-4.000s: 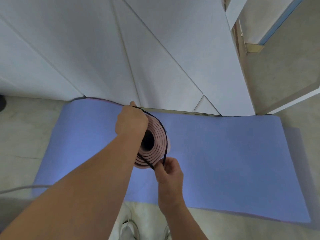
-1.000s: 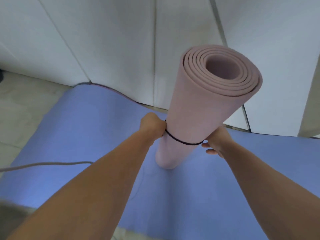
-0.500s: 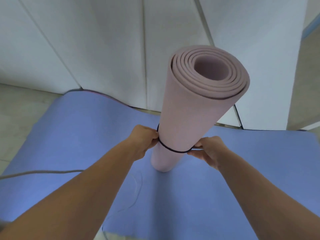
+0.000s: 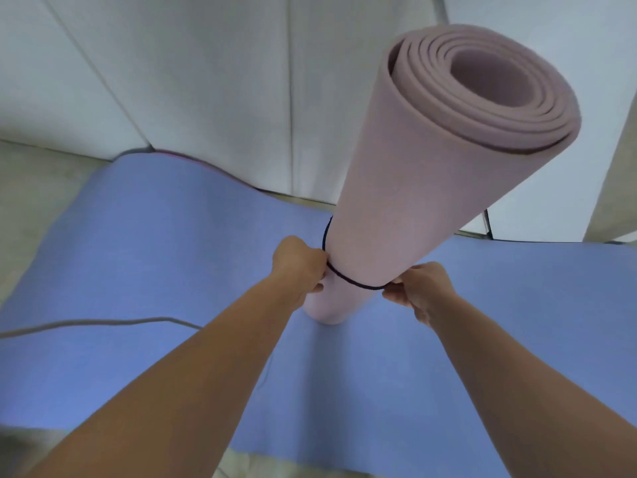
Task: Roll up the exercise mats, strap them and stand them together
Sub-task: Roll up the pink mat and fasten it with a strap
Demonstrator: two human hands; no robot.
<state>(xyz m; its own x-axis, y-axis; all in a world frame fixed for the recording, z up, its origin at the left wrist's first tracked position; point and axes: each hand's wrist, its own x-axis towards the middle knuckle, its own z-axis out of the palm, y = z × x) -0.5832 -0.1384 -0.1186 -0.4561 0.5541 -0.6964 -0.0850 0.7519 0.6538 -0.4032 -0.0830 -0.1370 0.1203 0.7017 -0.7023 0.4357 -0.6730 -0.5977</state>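
Strapping step, I reckon: left hand (image 4: 298, 267) and right hand (image 4: 422, 288), fingers curled, pinch the black strap (image 4: 355, 283) low on the pink rolled mat (image 4: 424, 201), upright centre frame on the flat blue mat (image 4: 155, 236) — next I'd seat it level, then roll blue.

The light is bright and soft, with no hard shadows. The white wall (image 4: 206, 81) looks a bit grey-blue. The blue mat (image 4: 155, 236) has a pale shiny patch at the near left. A faint shadow lies on it by the foot of the rolled pink mat (image 4: 431, 188). The wide lens bends things: wall lines lean, and the roll's top looks huge. The near edges are fuzzy, but the thin dark strap (image 4: 358, 286) shows clearly.
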